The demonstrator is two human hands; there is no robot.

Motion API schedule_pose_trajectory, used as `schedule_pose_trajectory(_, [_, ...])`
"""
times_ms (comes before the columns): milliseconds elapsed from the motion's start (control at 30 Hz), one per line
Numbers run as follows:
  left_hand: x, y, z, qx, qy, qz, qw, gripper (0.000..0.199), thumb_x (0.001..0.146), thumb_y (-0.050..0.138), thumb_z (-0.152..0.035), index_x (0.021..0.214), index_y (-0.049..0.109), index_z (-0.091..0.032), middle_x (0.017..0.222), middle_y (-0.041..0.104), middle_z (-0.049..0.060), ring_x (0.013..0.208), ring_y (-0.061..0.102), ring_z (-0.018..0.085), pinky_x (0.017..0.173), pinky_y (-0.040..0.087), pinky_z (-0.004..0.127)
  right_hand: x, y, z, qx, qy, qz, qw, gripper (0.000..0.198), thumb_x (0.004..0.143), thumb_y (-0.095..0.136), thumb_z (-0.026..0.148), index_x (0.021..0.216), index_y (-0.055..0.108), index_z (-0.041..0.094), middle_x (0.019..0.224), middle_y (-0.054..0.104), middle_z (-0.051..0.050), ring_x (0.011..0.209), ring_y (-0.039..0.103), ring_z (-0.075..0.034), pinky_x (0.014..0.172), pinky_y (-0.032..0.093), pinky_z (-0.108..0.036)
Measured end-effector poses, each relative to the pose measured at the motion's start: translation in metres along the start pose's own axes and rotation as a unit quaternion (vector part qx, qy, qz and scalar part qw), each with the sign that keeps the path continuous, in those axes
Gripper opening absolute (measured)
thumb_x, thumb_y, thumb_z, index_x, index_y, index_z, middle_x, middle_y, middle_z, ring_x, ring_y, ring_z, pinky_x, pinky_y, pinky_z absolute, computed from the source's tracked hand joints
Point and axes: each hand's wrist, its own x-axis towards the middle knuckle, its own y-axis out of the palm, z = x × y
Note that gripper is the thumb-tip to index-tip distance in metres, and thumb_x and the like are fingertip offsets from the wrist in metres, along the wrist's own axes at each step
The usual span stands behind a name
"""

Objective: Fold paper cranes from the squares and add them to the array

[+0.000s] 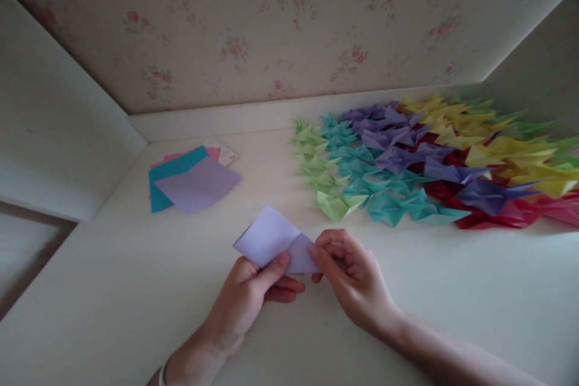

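Observation:
A partly folded sheet of lavender origami paper [270, 232] is held just above the white desk, with a crease and a flap on its right side. My left hand [257, 289] grips its lower edge, the thumb lying on top and the fingers underneath. At the right corner, my right hand [350, 277] pinches the flap between thumb and index finger. The underside of the paper is hidden from me.
Rows of folded paper cranes, among them green [337, 205], teal [391, 208], purple [395, 157] and yellow [511, 151], cover the desk's back right. Flat lavender [203, 184] and teal sheets [159, 193] lie at the left. A flowered wall [271, 30] rises behind.

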Motion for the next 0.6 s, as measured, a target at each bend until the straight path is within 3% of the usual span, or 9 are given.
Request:
schedule_pose_trajectory(200, [-0.003,-0.001,0.003,0.053,0.058,-0.014,0.997,0.028,0.083,0.074,-0.036,0.097,0.077,-0.012,0.081,0.082,0.010,0.075,0.077,0.022,0.065,0.062,0.023,0.000,0.000,-0.002,0.002,0.004,0.013,1.000,0.010,0.097,0.058,0.032,0.094,0.056,0.023,0.068,0.062,0.003,0.061,0.064,-0.013,0.054,0.049,-0.022])
schedule_pose_trajectory(367, [-0.007,-0.001,0.008,0.192,0.154,-0.034,0.969,0.032,0.089,0.065,-0.040,0.076,0.079,-0.014,0.067,0.079,0.009,0.062,0.075,0.021,0.060,0.060,0.023,0.003,0.000,0.000,0.016,0.024,0.022,0.999,0.015,0.095,0.060,0.035,0.098,0.054,0.022,0.069,0.062,0.003,0.062,0.062,-0.014,0.057,0.049,-0.024])
schedule_pose_trajectory(600, [-0.009,-0.001,0.010,0.244,0.201,-0.022,0.949,0.036,0.091,0.061,-0.038,0.063,0.072,-0.018,0.054,0.071,0.005,0.051,0.069,0.018,0.050,0.056,0.022,0.005,0.002,0.007,0.127,0.113,0.115,0.979,0.048,0.081,0.076,0.028,0.117,0.045,0.024,0.074,0.069,0.002,0.065,0.065,-0.015,0.061,0.050,-0.026])
